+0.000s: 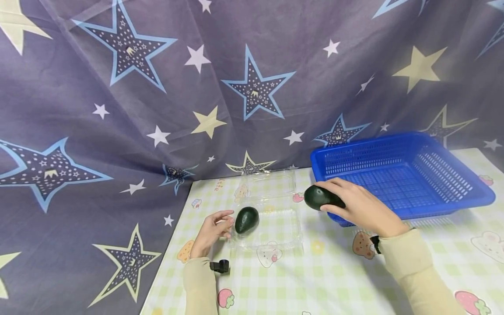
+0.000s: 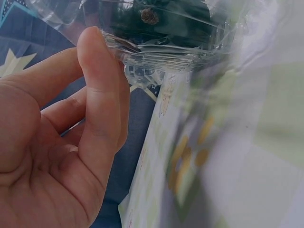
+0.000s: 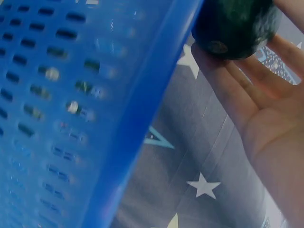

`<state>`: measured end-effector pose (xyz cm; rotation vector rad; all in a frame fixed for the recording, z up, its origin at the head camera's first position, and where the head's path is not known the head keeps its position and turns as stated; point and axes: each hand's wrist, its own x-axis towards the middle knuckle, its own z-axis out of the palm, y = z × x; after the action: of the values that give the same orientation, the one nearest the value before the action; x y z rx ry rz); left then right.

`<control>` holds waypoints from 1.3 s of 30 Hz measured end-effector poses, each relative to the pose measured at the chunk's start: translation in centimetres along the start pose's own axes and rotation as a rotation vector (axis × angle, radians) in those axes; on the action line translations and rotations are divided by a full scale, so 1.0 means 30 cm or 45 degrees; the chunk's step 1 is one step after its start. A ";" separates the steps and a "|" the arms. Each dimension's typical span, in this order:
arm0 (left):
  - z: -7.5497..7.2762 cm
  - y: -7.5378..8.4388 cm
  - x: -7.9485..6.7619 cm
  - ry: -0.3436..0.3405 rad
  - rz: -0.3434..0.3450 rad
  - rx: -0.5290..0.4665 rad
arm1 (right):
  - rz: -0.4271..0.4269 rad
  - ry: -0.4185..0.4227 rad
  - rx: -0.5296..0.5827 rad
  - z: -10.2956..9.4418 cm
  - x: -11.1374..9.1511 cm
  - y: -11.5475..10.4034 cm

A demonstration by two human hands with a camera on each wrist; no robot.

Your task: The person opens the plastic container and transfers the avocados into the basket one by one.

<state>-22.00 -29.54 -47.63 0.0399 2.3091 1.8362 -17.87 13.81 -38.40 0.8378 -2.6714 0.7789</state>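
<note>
A dark green avocado point(image 1: 320, 197) is gripped by my right hand point(image 1: 358, 205), held up beside the near left corner of the blue basket. Part of that avocado point(image 3: 235, 28) shows in the right wrist view, with the fingers around it. A second avocado point(image 1: 246, 220) lies in the left part of a clear plastic clamshell box point(image 1: 279, 227), whose lid point(image 1: 271, 181) is folded back. At the box's left side is my left hand point(image 1: 212, 229), its fingers loosely bent. One fingertip point(image 2: 92, 40) appears to touch the clear wall in the left wrist view.
A blue plastic basket point(image 1: 453, 203) with slotted walls stands at the right of the table. Behind the table hangs a dark curtain point(image 1: 157, 109) with stars. A checked cloth point(image 1: 275, 284) covers the tabletop. Dark wrist cameras point(image 1: 220, 266) sit at both cuffs.
</note>
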 end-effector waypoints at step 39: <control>-0.001 0.003 -0.002 -0.014 0.003 -0.008 | 0.290 -0.033 -0.176 -0.129 -0.142 0.243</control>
<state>-21.95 -29.56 -47.52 0.0516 2.2971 1.8400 -18.46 22.98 -39.79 0.5206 -2.8384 0.6241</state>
